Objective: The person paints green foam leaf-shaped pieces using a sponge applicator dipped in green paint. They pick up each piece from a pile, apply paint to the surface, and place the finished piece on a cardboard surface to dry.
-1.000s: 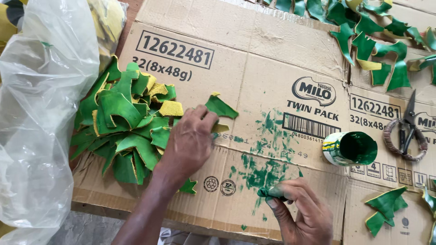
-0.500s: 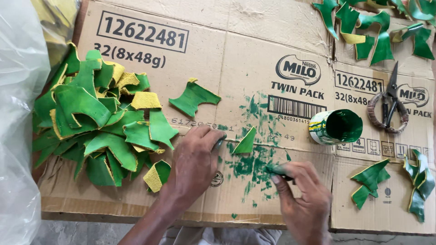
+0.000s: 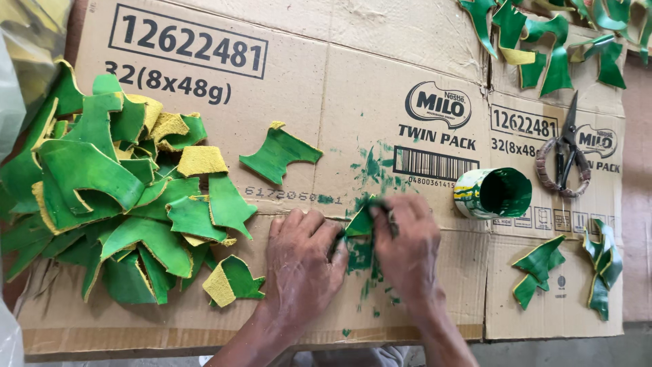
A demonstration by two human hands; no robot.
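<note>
Bright, even daylight falls softly across the flattened cardboard [image 3: 353, 81], leaving only faint shadows beneath the green pieces [image 3: 122, 204], with sharp focus throughout and slight glare far left.

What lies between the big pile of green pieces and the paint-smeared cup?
In the head view, between the pile and the cup: one lone green piece, green paint smears and cardboard.
</note>
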